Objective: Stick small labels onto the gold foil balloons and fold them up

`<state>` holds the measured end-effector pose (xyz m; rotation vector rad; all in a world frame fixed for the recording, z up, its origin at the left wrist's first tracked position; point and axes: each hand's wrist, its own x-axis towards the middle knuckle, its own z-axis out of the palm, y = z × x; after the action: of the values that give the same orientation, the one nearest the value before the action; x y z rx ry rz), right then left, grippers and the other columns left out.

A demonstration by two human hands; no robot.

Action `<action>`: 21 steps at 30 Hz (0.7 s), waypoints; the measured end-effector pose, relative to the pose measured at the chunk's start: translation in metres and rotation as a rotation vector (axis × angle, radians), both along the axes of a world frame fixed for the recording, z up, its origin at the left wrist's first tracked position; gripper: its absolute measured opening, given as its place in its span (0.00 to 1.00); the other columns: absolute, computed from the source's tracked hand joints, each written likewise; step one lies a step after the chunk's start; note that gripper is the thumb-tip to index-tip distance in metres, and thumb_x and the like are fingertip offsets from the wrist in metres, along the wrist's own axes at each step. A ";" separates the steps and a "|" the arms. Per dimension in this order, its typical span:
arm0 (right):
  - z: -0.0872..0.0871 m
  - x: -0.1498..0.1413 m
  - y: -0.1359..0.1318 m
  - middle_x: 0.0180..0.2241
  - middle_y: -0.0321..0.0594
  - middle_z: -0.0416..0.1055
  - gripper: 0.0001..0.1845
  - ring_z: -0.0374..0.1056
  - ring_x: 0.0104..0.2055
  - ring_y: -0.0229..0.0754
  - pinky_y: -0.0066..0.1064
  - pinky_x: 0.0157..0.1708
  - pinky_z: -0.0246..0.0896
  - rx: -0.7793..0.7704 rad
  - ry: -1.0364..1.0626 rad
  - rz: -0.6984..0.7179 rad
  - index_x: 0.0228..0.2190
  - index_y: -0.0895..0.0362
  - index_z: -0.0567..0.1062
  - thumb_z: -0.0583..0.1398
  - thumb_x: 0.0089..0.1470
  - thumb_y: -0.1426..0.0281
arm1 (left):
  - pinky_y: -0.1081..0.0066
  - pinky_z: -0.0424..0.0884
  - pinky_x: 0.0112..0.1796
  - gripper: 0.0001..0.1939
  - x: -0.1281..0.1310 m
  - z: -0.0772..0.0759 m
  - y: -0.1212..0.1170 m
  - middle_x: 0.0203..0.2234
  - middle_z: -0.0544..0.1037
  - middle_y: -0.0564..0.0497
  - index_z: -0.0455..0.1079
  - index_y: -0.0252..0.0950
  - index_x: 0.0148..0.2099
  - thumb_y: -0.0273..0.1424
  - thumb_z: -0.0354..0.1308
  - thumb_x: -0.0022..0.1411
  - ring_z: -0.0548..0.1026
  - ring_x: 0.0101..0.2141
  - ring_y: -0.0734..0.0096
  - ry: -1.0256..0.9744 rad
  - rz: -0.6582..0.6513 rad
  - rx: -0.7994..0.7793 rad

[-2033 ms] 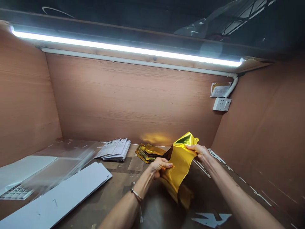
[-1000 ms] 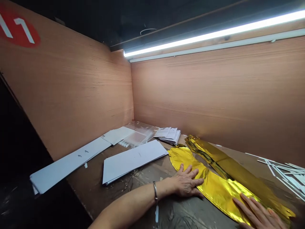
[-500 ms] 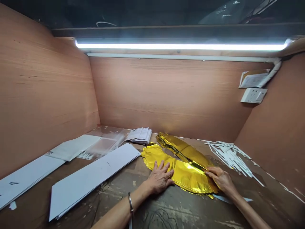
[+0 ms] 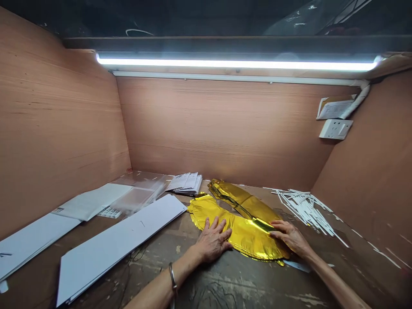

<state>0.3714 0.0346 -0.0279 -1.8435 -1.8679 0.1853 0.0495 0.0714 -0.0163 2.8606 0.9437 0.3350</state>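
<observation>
A flat, curved gold foil balloon [image 4: 254,240] lies on the table in front of me, shiny and uninflated, with seamed edges. My left hand [image 4: 213,241] rests flat on its near left part, fingers spread. At the right end, my right hand [image 4: 291,238] has its thumb and fingers closed on a folded edge of the foil. Behind the front piece and touching it lies a folded stack of the same gold foil [image 4: 247,197]. A pale slip [image 4: 296,266] shows on the table beneath my right wrist.
Long white cards [image 4: 119,244] and more white sheets [image 4: 35,240] lie on the left. Clear plastic bags [image 4: 144,189] and a stack of printed papers [image 4: 185,183] sit further back. White sticks [image 4: 305,210] are heaped at right. Board walls enclose the table; a socket [image 4: 336,129] is on the wall.
The view has shifted slightly, moving most things a little left in the picture. Both hands keep nearly the same places on the gold foil.
</observation>
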 end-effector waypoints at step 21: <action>0.091 -0.046 0.005 0.27 0.39 0.70 0.16 0.59 0.32 0.40 0.35 0.42 0.45 0.286 -0.594 0.195 0.22 0.55 0.72 0.47 0.53 0.73 | 0.56 0.55 0.47 0.15 0.118 0.037 0.042 0.48 0.64 0.46 0.66 0.40 0.47 0.28 0.47 0.56 0.57 0.51 0.59 -0.249 0.057 -0.040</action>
<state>0.3252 0.0399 0.0635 -1.6216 -2.3141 -0.5989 0.1675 0.1137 0.0212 2.6778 0.9713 0.6526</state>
